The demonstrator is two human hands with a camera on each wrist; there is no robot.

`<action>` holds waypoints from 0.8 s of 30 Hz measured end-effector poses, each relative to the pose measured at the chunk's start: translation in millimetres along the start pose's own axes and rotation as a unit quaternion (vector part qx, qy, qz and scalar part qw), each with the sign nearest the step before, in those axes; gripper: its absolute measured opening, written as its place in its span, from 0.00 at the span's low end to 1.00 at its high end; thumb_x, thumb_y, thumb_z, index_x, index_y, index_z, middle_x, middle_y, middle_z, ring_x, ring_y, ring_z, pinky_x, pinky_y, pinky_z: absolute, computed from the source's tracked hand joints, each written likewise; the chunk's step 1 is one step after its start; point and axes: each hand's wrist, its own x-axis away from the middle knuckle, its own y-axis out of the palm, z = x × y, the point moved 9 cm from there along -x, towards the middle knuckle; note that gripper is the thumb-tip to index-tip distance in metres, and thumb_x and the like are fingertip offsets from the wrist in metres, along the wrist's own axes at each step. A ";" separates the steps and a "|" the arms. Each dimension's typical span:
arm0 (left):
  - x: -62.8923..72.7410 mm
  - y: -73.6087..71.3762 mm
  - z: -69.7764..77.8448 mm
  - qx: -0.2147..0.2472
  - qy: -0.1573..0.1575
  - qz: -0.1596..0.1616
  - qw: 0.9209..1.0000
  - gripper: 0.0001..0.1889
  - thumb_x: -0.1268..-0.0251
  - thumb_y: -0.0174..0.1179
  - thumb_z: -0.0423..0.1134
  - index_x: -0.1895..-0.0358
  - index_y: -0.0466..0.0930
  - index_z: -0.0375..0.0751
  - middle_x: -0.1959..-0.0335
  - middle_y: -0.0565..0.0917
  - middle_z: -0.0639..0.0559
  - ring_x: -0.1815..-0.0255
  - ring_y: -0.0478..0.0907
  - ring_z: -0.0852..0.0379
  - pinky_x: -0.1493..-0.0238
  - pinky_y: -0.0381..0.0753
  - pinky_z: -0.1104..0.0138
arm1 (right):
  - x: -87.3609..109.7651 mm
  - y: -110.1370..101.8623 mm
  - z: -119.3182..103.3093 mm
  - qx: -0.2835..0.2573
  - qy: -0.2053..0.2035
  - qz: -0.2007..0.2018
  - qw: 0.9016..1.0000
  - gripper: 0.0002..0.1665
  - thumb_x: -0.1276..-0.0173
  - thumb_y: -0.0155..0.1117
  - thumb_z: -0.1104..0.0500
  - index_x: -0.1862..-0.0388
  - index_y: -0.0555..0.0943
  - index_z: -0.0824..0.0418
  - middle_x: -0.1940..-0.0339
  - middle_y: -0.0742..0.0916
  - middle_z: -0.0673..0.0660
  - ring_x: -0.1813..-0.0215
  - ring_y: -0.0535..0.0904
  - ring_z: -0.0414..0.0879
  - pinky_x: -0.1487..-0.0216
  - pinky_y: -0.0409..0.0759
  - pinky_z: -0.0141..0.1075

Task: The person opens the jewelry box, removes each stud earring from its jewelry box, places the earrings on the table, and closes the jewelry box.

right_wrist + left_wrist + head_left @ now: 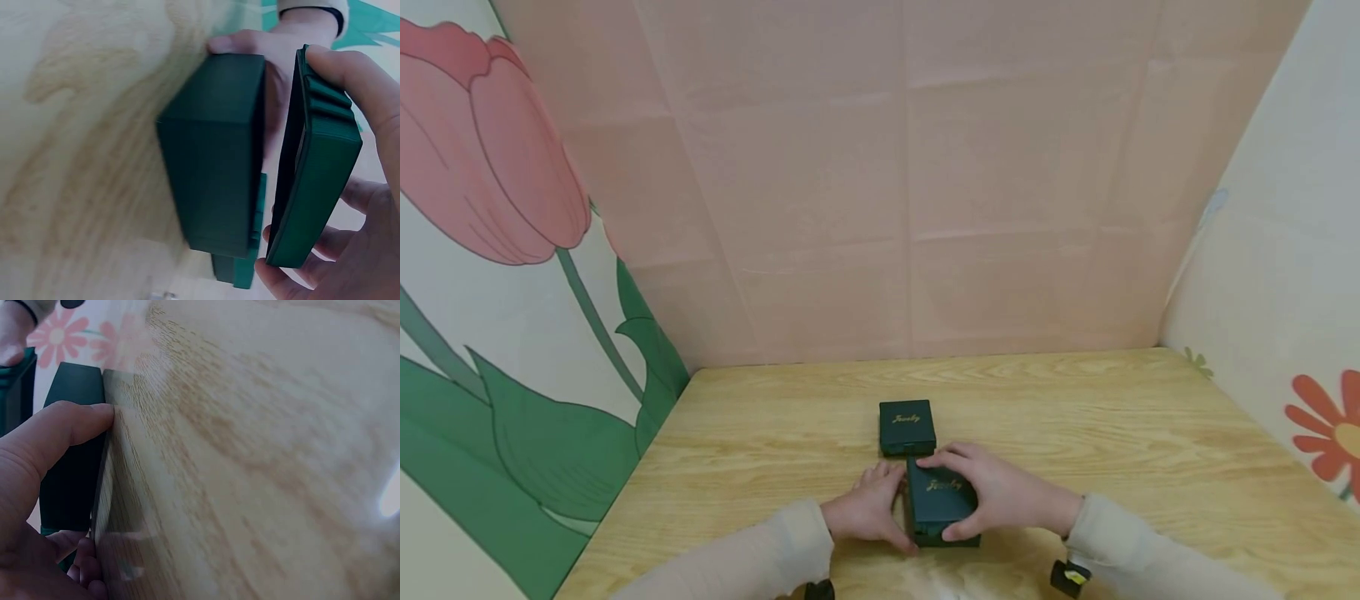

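Observation:
A dark green jewelry box with gold lettering stands near the front of the table, its lid apart from its base. My right hand (1003,492) grips the lid (942,504) between thumb and fingers; in the right wrist view that lid (328,181) hovers over the box base (209,181), with a gap between them. At the base's left side, my left hand (871,508) holds it between thumb and fingers, as the left wrist view shows on the base (72,487). The inside of the base is hidden.
A second green jewelry box (907,429), closed, sits just behind the first on the wood-grain table (760,433). A pink sheet (902,192) hangs along the table's back edge. Flower-printed walls (1262,275) flank both sides.

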 end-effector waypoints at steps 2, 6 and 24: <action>-0.2 0.1 0.5 0.003 0.001 -0.001 1.000 0.52 0.64 0.79 0.51 0.31 0.61 0.47 0.50 0.66 0.55 0.54 0.61 0.57 0.50 0.64 0.64 | 0.9 3.4 0.8 0.004 -0.002 -0.001 1.000 0.48 0.51 0.73 0.32 0.32 0.68 0.42 0.40 0.73 0.52 0.43 0.72 0.49 0.49 0.75 0.42; 0.3 0.0 1.2 0.004 -0.001 -0.004 1.000 0.51 0.64 0.79 0.51 0.31 0.62 0.47 0.50 0.66 0.55 0.54 0.61 0.57 0.49 0.64 0.63 | 1.6 7.7 0.9 0.011 -0.007 0.000 1.000 0.48 0.52 0.73 0.32 0.32 0.69 0.43 0.41 0.74 0.51 0.44 0.72 0.48 0.49 0.75 0.41; -1.1 0.0 1.2 0.004 0.002 -0.004 1.000 0.45 0.64 0.79 0.50 0.37 0.66 0.50 0.53 0.66 0.55 0.55 0.61 0.56 0.51 0.64 0.62 | -2.8 22.9 10.6 0.054 0.002 -0.008 0.999 0.53 0.53 0.73 0.31 0.29 0.67 0.46 0.38 0.74 0.51 0.41 0.73 0.48 0.45 0.75 0.45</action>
